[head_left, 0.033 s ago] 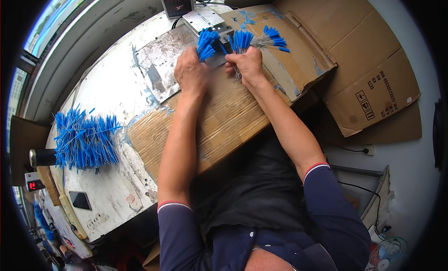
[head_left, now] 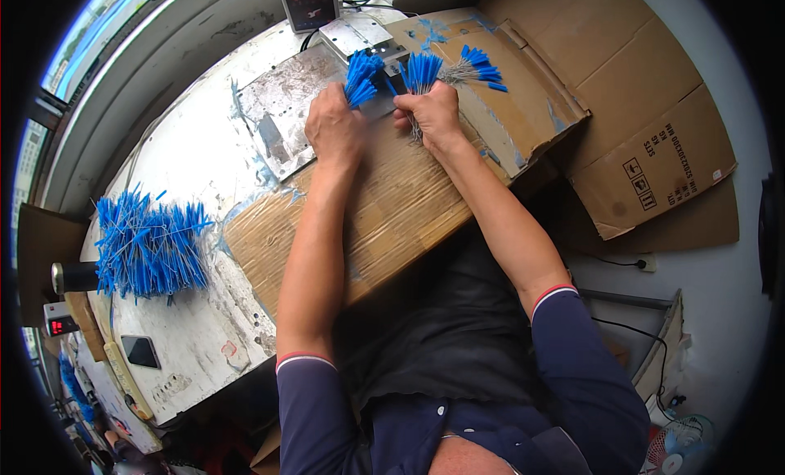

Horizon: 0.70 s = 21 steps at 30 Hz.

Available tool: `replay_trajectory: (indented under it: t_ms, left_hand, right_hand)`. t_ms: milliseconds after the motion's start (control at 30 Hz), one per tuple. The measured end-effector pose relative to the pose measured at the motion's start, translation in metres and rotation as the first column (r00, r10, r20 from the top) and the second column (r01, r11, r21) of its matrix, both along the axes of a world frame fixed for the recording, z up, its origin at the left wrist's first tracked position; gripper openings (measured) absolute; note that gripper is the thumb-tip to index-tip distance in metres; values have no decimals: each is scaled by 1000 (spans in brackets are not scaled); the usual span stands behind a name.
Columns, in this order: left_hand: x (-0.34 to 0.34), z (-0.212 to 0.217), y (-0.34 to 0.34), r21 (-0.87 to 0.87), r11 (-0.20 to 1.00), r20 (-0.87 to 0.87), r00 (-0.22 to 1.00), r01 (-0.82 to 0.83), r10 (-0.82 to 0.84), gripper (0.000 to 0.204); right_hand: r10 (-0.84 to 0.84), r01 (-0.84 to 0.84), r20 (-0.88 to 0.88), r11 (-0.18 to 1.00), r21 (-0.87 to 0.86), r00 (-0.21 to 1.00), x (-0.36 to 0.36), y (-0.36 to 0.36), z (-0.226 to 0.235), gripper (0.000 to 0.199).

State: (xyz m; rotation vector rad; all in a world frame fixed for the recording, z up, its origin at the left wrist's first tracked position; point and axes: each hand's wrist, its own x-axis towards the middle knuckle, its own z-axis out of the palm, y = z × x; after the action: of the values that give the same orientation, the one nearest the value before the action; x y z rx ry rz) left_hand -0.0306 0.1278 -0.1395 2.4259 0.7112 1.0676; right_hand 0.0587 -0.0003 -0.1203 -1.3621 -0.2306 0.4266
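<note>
1. Seen from above, a person in a dark blue shirt sits at a worn white workbench (head_left: pixel 188 172). Both bare forearms reach forward over a brown cardboard sheet (head_left: pixel 384 221) that lies across the bench.

2. The left hand (head_left: pixel 335 132) is closed around a bundle of blue-tipped wires (head_left: pixel 360 76). Their blue ends fan out past the knuckles, over a scratched metal plate (head_left: pixel 282 115).

3. The right hand (head_left: pixel 433 111) is clenched on a second bundle (head_left: pixel 421 70). Its blue tips point away from the person, and some thin grey strands hang below the fist.

4. A third, looser bunch (head_left: pixel 478 66) lies just beyond the right hand, on a flattened cardboard box (head_left: pixel 531 91).

5. A small scale with a red digital readout (head_left: pixel 309 2) stands at the far edge of the bench, just beyond both hands.

6. A large loose heap of the same blue wires (head_left: pixel 147 246) rests well to the left on the bench, near a black cylinder (head_left: pixel 75 276).

7. Judging from the grip, the wires are being gathered into even bundles. Doing this well likely means keeping the blue tips level with one another, holding each fist firmly enough that no strands slip out, and keeping the two bundles apart so that they do not tangle.

8. Stray strands below the right fist look likeliest to slide free.
</note>
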Motion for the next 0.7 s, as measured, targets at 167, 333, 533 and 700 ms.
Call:
replay_trajectory:
  t_ms: [167,333,533,700]
  left_hand:
    - [1,0,-2,35,999,-31,1000,0,1,17]
    - [2,0,0,-19,1000,-66,998,-23,22,19]
    - [1,0,2,-38,991,125,984,-126,130,17]
    - [2,-2,6,-14,992,157,980,-122,123,22]
  right_hand:
    - [-40,44,61,997,-62,997,4,4,-5,12]
    - [-55,61,68,995,-84,996,3,13,-4,12]
    - [-92,105,102,985,-137,991,8,20,-4,11]
    - [-106,130,146,977,-168,984,9,25,0,11]
